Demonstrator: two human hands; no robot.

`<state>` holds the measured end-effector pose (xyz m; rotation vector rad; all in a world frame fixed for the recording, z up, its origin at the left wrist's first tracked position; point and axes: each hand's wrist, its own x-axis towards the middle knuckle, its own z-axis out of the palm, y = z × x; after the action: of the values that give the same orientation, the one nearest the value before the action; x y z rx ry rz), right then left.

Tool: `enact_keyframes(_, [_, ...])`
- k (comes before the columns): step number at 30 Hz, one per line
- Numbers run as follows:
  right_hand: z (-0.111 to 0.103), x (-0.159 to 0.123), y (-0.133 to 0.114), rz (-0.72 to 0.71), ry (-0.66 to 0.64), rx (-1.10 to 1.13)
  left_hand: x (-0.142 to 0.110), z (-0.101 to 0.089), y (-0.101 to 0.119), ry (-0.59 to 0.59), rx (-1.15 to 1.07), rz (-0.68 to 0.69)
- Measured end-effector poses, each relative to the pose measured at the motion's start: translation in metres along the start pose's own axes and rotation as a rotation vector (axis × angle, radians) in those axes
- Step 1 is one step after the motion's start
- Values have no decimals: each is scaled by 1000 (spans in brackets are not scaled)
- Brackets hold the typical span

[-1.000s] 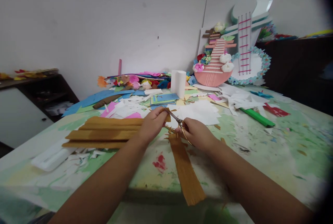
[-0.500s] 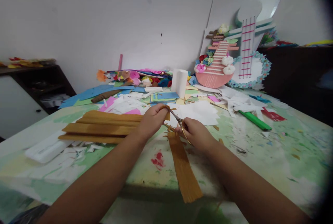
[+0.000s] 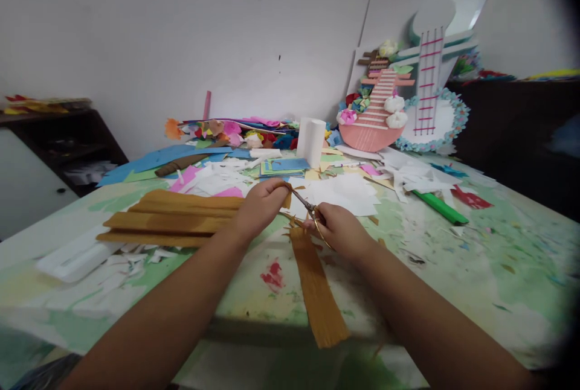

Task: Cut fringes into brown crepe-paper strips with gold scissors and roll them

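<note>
My left hand [image 3: 261,201] is closed, pinching a small piece of brown crepe paper [image 3: 287,199] between thumb and fingers. In my right hand [image 3: 341,225] are scissors [image 3: 304,201] with gold-coloured handles, their blades pointing up and left to the paper at my left fingertips. Whether the blades are parted is hard to make out. Below the scissors a long brown crepe paper strip [image 3: 317,287] lies over the table's front edge, its upper end cut into a fringe. A folded sheet of brown crepe paper [image 3: 172,221] rests left of my left hand.
White paper sheets [image 3: 351,194] and scraps lie beyond my hands. A green roll [image 3: 439,207] is at the right, a white block [image 3: 75,260] at the left. Paper flowers [image 3: 231,130], a white roll [image 3: 310,142] and a pink guitar-shaped decoration [image 3: 374,127] stand at the back.
Both hands hold nearly the same pose, with the left shifted slightly leftward. The whole view has drifted a little; the scissors and paper remain held.
</note>
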<state>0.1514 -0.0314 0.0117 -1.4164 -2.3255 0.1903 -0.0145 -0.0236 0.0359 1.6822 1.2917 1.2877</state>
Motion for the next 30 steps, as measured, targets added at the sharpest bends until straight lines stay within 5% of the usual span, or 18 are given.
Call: enact_keyframes(30, [5, 0, 3, -5, 89, -87, -3, -5, 4, -71, -50, -22])
